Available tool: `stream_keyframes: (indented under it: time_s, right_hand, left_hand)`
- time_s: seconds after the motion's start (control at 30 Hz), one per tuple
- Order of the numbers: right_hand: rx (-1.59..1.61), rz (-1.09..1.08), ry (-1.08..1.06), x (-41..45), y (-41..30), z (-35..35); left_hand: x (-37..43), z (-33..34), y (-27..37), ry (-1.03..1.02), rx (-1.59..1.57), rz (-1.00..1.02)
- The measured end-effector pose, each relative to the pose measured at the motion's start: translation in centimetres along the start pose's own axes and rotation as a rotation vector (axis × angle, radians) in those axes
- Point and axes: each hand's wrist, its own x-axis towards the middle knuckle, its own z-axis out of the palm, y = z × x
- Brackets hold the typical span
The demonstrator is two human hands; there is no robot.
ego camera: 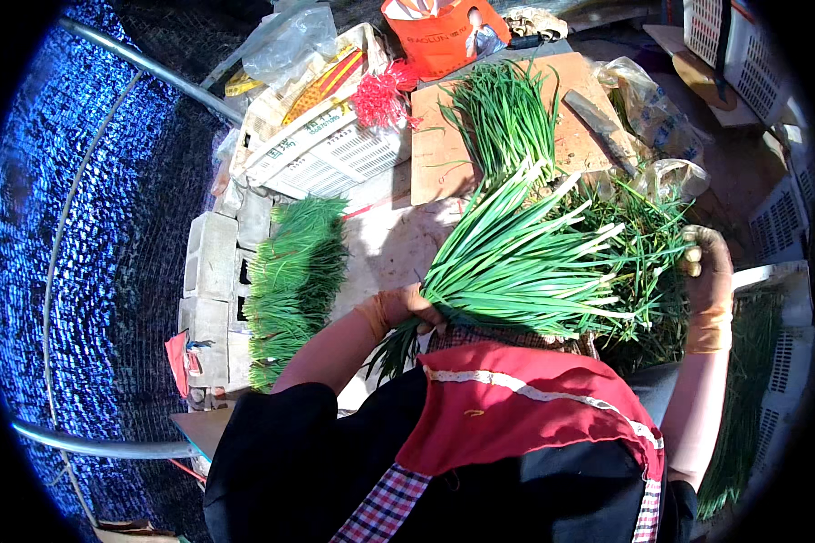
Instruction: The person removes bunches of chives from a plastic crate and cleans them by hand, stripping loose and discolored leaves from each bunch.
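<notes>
My left hand point(414, 309) is closed around the leafy end of a bunch of garlic chives point(530, 258), whose pale stalk ends fan out to the right. My right hand point(708, 261) is raised to the right of the bunch, its fingers curled and pale at the tips; whether it holds something small I cannot tell. Loose, tangled leaves and trimmings point(659, 237) lie below and beside it. Another pile of chives point(509, 115) rests on a wooden board point(441, 163), with a broad-bladed knife point(601, 129) at its right. Tied bundles of chives point(299, 285) are stacked at the left.
A white plastic crate point(333, 156) holds sacks, with red-and-white ties point(384, 95) at its corner. Behind the board stands an orange bag point(441, 41). Clear plastic bags point(652, 108) lie right of the board. Concrete blocks point(207, 254) and a metal pipe point(149, 64) edge the left; perforated crates point(777, 217) the right.
</notes>
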Motion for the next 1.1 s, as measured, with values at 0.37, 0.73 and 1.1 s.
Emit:
stream_keyframes:
  time_s: [0.37, 0.73, 1.1]
  right_hand:
    - [-0.680, 0.155, -0.088, -2.4, 2.8, 7.1]
    - [-0.475, -0.025, 0.027, -0.5, -0.1, 0.1]
    - [-0.045, 0.566, -0.252, -4.4, 9.3, 3.0]
  left_hand:
    - [-0.2, -0.2, 0.0, -0.025, 0.012, 0.032]
    - [-0.1, -0.1, 0.5, -0.007, 0.017, 0.031]
    - [-1.1, 0.5, 1.4, 0.046, -0.030, -0.044]
